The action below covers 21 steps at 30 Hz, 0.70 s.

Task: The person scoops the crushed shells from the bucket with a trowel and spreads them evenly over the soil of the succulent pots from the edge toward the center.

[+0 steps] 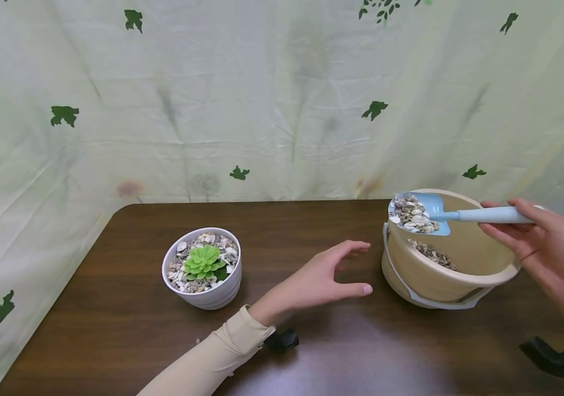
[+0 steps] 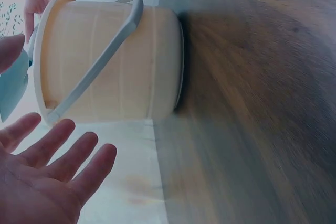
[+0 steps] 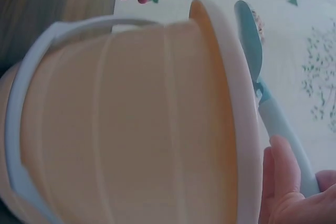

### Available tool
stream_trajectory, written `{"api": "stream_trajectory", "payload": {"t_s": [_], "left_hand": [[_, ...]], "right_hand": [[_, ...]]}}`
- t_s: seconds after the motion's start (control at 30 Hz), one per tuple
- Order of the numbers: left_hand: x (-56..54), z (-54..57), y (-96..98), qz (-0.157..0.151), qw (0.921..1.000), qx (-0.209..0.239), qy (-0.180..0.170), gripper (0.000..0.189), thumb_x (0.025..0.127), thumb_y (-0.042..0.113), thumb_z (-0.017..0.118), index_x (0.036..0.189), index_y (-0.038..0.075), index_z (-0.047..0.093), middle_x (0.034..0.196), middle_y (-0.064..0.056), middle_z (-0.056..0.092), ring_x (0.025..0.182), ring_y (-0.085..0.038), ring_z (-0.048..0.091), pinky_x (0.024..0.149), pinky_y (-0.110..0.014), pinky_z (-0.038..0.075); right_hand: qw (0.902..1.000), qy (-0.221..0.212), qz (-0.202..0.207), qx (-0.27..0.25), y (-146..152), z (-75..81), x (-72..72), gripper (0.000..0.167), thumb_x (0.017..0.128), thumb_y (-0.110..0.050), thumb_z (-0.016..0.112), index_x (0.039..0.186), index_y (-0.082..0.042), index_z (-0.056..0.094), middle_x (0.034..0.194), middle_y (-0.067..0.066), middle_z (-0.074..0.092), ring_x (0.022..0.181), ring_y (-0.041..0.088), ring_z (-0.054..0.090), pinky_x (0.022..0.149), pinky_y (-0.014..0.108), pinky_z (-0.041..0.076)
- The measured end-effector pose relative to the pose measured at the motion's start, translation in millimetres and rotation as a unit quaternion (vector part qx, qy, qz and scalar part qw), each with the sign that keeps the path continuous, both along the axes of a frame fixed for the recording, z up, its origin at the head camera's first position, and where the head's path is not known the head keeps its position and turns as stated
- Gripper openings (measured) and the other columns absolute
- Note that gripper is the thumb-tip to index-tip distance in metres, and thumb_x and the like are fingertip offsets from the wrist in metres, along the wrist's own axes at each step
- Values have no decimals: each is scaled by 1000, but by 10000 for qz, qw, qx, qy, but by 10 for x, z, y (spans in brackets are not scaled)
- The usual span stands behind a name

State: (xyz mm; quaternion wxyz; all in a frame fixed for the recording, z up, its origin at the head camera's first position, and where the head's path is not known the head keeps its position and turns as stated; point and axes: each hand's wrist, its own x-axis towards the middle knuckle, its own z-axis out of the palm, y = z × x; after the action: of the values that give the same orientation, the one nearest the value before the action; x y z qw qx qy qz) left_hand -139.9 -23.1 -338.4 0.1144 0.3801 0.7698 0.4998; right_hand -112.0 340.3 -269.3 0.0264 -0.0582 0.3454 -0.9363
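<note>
A light blue shovel [image 1: 435,212] heaped with small pebbles [image 1: 412,213] is held over the rim of a beige bucket [image 1: 440,258]. My right hand [image 1: 551,242] grips its pale handle [image 3: 286,132] between thumb and fingers. More pebbles [image 1: 432,254] lie inside the bucket, whose grey-blue carrying handle [image 2: 100,66] hangs down its side. My left hand [image 1: 316,280] is held above the table just left of the bucket, fingers and thumb spread apart, holding nothing. The left wrist view shows its fingers [image 2: 94,174] near the bucket and shovel blade.
On the table's left stands a white ribbed pot [image 1: 212,297] filled with pebbles around a green succulent [image 1: 204,262]. A few tiny pebbles lie on the brown wooden table [image 1: 128,308] near the left sleeve. Behind it hangs a pale curtain [image 1: 262,99] with green leaf prints.
</note>
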Motion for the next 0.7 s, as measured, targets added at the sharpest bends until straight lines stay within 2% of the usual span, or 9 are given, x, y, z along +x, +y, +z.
{"api": "stream_trajectory", "payload": {"t_s": [0.1, 0.27, 0.47, 0.57, 0.7], "left_hand": [[49, 2, -102, -53, 9999, -35, 133, 65, 87, 35, 76, 143, 26, 45, 142, 16, 47, 130, -8, 44, 103, -31, 39], [140, -6, -298, -68, 9993, -125, 342, 66, 86, 38, 76, 143, 27, 46, 142, 15, 47, 129, -10, 46, 102, -33, 40], [268, -35, -562, -8, 9997, -179, 176, 64, 85, 39, 76, 142, 34, 46, 141, 18, 47, 130, -9, 45, 104, -38, 39], [336, -53, -704, 71, 9996, -250, 102, 63, 86, 37, 76, 140, 38, 46, 140, 20, 47, 129, -9, 46, 102, -38, 41], [421, -121, -898, 251, 9988, -374, 208, 60, 86, 39, 76, 139, 40, 46, 138, 21, 48, 126, -10, 48, 99, -37, 43]], "right_hand": [[9999, 129, 26, -110, -121, 12, -1, 24, 105, 1, 35, 105, 13, 56, 110, 26, 59, 112, 40, 61, 88, 53, 48], [9998, -3, -123, -153, -332, 45, -7, 21, 103, 2, 40, 102, 14, 58, 105, 22, 57, 113, 39, 61, 88, 54, 47], [9999, 63, -161, 4, -572, 58, -27, 21, 103, 0, 44, 103, 15, 58, 107, 25, 63, 110, 38, 63, 88, 51, 48], [9998, 185, -58, -60, -683, 54, -32, 21, 103, -1, 43, 102, 15, 57, 109, 28, 64, 108, 40, 63, 88, 51, 48], [9990, 396, 172, -93, -845, 37, -49, 24, 104, -1, 41, 106, 15, 58, 113, 30, 64, 108, 41, 63, 88, 51, 47]]}}
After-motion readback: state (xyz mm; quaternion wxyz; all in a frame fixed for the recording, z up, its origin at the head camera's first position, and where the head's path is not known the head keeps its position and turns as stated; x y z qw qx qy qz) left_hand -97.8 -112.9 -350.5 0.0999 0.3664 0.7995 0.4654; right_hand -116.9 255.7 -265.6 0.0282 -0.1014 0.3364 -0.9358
